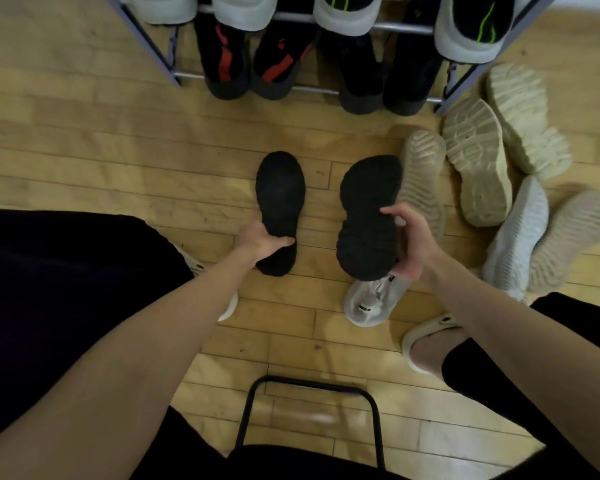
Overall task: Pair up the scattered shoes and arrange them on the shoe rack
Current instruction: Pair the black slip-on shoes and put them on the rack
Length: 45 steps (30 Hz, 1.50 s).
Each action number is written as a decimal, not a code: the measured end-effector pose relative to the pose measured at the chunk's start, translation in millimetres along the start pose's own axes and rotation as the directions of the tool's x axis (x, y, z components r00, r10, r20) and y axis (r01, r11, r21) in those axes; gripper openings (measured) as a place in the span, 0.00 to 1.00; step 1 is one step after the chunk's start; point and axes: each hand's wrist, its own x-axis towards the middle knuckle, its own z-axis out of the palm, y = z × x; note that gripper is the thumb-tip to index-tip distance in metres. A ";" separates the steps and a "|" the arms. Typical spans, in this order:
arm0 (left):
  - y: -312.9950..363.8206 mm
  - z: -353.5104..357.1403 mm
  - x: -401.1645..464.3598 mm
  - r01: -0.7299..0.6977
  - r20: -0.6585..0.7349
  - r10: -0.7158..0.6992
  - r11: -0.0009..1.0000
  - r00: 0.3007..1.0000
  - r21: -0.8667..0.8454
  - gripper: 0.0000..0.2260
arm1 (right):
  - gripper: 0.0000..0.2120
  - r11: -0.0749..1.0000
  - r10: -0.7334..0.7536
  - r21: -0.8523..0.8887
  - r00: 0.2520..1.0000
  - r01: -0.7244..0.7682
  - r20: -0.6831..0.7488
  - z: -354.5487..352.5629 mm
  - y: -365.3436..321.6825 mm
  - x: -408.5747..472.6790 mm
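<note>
Just short of the shoe rack (174, 76), your left hand (257, 242) and right hand (413, 244) each gripped a black shoe (280, 199) and its mate (368, 216) sole-up, toes pointing at the rack.

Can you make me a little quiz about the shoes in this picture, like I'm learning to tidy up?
1. True or false: the left hand and the right hand each hold one black shoe, sole up.
2. Where do the pale shoes lie?
A. on the top shelf
B. on the floor, right of the shoe rack
C. on the chair
3. Fill in: the shoes with red stripes sit on the rack's ______ shelf.

Key
1. True: the left black shoe and the right black shoe both show their soles.
2. B
3. lower
</note>
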 end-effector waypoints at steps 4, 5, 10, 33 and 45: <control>-7.3 0.0 6.9 0.082 -0.027 -0.089 0.978 0.996 -0.193 0.31 | 0.25 0.994 -0.011 -0.106 0.997 0.003 -0.074 4.0 -0.7 4.3; -7.8 -1.3 8.2 0.094 -0.021 -0.101 0.973 0.995 -0.208 0.31 | 0.23 0.991 -0.015 -0.134 0.996 0.003 -0.089 5.3 -0.9 4.2; 2.4 -6.1 2.0 0.140 0.118 -0.106 0.932 0.987 -0.335 0.35 | 0.14 0.973 -0.015 -0.228 0.988 -0.021 -0.154 18.5 -2.1 -4.8; 131.9 -164.9 -216.6 -0.272 0.044 0.395 0.705 0.918 -0.655 0.14 | 0.27 0.478 -0.793 -0.756 0.589 0.447 -0.153 69.7 -60.0 -185.0; 211.4 -200.4 -230.1 -0.686 -0.454 0.752 0.643 0.479 0.342 0.17 | 0.28 0.106 -0.969 -0.964 0.244 0.245 -0.044 107.9 -144.9 -230.5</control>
